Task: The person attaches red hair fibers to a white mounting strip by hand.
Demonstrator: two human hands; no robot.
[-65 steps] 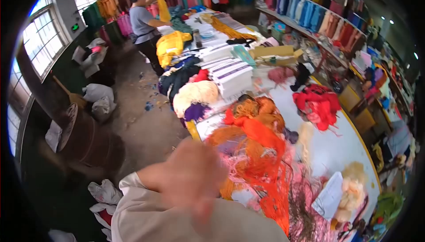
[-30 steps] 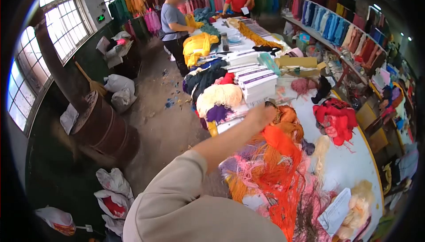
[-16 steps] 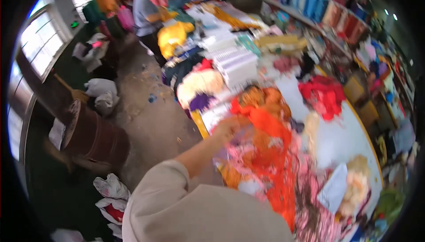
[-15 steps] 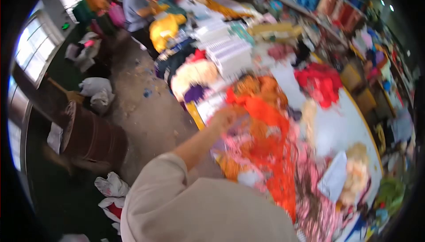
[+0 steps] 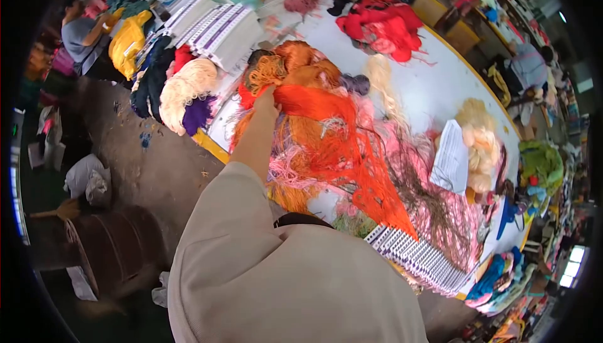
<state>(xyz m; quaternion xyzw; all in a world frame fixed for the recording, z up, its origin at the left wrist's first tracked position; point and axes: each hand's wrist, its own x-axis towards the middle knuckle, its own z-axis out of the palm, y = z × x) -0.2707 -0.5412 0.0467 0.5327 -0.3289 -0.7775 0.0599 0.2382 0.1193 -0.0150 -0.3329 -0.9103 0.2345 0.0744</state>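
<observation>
My left hand (image 5: 267,99) reaches over the near edge of the white table (image 5: 433,92) and closes on the top end of a long skein of bright orange yarn (image 5: 339,148). The skein trails from my hand toward me over tangled pink yarn (image 5: 433,205). A darker orange bundle (image 5: 295,70) lies just beyond my fingers. My beige sleeve (image 5: 239,217) fills the lower middle. My right hand is out of sight.
Red yarn (image 5: 383,26), cream yarn (image 5: 185,85), purple yarn (image 5: 198,114) and stacked white cards (image 5: 220,26) crowd the table. A white paper (image 5: 451,155) lies to the right. A brown barrel (image 5: 116,249) stands on the floor at left. A person in grey (image 5: 78,32) works farther along.
My head has tipped down and over the table. My left hand moved from the table edge up to the orange skein and closed on it.
</observation>
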